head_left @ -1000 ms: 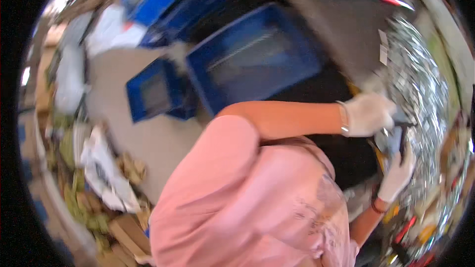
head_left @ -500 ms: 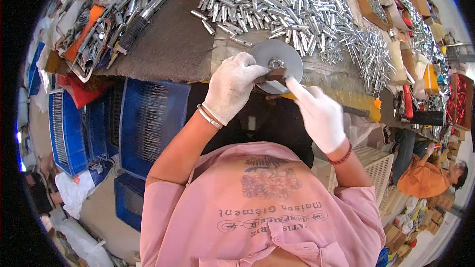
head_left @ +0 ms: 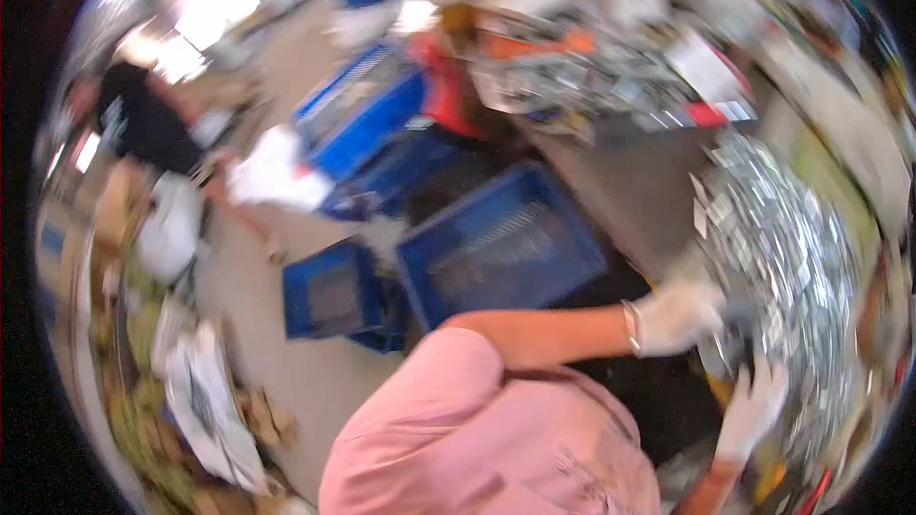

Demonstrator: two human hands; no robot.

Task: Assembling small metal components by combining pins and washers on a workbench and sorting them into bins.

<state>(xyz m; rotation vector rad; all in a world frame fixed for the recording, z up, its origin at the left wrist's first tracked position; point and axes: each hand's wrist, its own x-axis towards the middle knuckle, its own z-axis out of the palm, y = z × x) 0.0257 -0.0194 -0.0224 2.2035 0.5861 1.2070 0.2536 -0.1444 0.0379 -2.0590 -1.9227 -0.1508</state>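
The view is smeared by motion. My left hand (head_left: 679,319), in a white glove, is at the front edge of the workbench. Its fingers reach a dark grey, blurred thing (head_left: 737,317), which may be the round dish; whether they grip anything is hidden by the blur. Below it, my gloved right hand (head_left: 754,410) points toward the same spot with its fingers apart, and nothing shows in it. Beyond both hands a wide heap of silver metal tubes (head_left: 782,248) covers the bench.
A blue crate (head_left: 563,272) with thin metal pieces stands left of my left arm, with a smaller blue bin (head_left: 298,300) beside it. Tools and plastic bags crowd the bench's far end. Another person (head_left: 143,124) in dark clothing is at the far left.
My view has swung left, so bench and hands now lie at the right side. My right fingers, earlier at the dish beside the brown piece in my left hand, now appear spread.
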